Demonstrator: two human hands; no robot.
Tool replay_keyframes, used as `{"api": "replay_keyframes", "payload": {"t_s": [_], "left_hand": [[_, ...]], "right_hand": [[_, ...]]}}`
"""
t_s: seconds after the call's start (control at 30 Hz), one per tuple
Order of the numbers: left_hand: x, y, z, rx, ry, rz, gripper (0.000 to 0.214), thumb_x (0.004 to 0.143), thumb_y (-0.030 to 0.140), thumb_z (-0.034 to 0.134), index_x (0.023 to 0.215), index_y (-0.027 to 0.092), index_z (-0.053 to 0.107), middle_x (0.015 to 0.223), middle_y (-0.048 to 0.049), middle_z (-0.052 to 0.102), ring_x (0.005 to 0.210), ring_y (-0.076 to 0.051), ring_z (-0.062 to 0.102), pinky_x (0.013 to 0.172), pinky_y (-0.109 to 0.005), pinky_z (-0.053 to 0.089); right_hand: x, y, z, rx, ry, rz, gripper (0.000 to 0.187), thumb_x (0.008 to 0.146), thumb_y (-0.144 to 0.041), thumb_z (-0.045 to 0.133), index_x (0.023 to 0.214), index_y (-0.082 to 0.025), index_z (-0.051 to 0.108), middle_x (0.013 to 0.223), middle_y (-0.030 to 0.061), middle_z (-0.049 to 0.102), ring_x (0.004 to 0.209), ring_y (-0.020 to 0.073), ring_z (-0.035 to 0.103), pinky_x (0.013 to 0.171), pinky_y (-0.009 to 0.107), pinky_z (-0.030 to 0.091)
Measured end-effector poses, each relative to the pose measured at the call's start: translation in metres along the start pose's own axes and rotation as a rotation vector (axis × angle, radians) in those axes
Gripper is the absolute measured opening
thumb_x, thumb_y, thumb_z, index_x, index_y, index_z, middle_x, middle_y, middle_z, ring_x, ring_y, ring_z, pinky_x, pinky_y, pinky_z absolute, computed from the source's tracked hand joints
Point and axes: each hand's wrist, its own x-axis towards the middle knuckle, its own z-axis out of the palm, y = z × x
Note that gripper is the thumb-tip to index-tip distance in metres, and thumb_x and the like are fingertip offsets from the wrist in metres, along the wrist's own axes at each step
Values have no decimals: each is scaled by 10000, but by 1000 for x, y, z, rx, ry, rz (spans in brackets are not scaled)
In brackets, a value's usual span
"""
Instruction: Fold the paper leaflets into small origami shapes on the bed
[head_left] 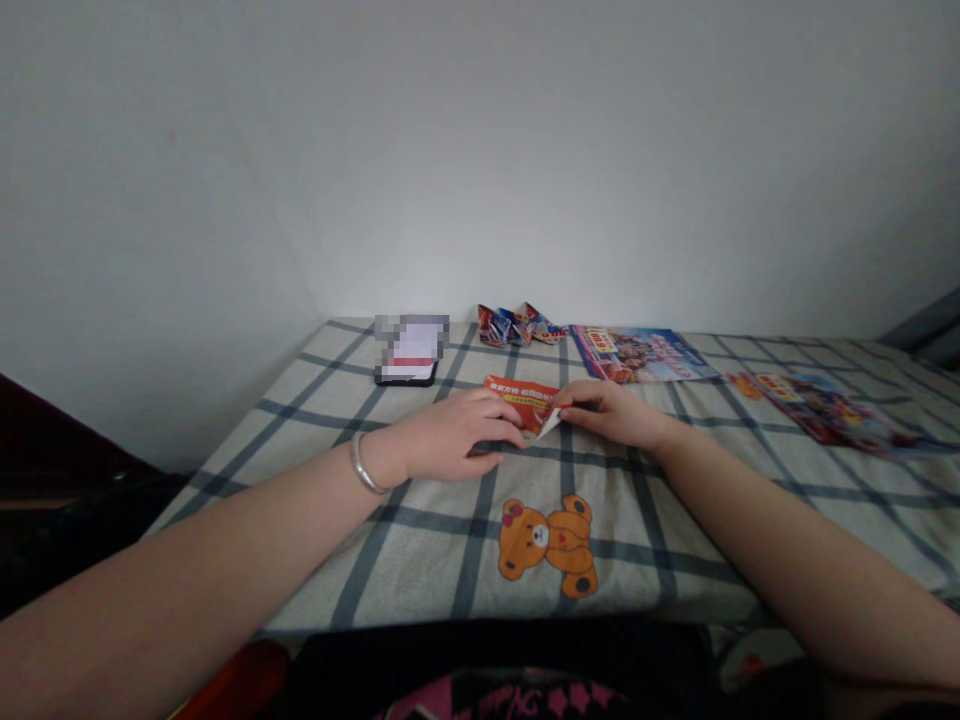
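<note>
An orange printed paper [521, 397] lies on the checked cloth [420, 540] in front of me. My left hand [450, 437], with a silver bangle on the wrist, rests on the paper's left part, its fingers curled and pressing down. My right hand [611, 411] pinches a folded white corner of the same paper between thumb and fingers. Both hands meet over the paper at the middle of the surface.
A phone [409, 350] lies at the back left. Several small folded paper pieces [521, 325] sit near the wall. A blue leaflet [641, 353] and another leaflet [821, 408] lie to the right. An orange bear [551, 545] is printed on the cloth.
</note>
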Motion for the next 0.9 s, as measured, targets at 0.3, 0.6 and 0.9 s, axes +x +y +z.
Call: {"api": "replay_keyframes", "payload": {"t_s": [0.3, 0.6, 0.9], "left_hand": [[1, -3, 2, -32, 8, -6, 269, 869, 120, 540, 1067, 240, 676, 1158, -54, 624, 1106, -209, 546, 1019, -412, 430], [0, -3, 3, -64, 21, -48, 254, 868, 149, 556, 1102, 215, 633, 1134, -46, 657, 1104, -222, 555, 1033, -431, 432], [1, -1, 3, -5, 0, 0, 331, 880, 169, 577, 1199, 243, 625, 1161, -66, 630, 1110, -223, 531, 1032, -424, 423]], "right_hand": [[10, -4, 13, -349, 139, 86, 198, 911, -318, 580, 809, -189, 691, 762, 38, 658, 750, 174, 553, 696, 293, 406], [13, -7, 17, -443, 165, 106, 99, 866, -253, 640, 838, -187, 708, 789, 42, 680, 756, 176, 561, 699, 288, 400], [14, -6, 19, -468, 189, 101, 77, 843, -256, 669, 814, -193, 701, 762, 31, 661, 729, 168, 551, 681, 284, 390]]}}
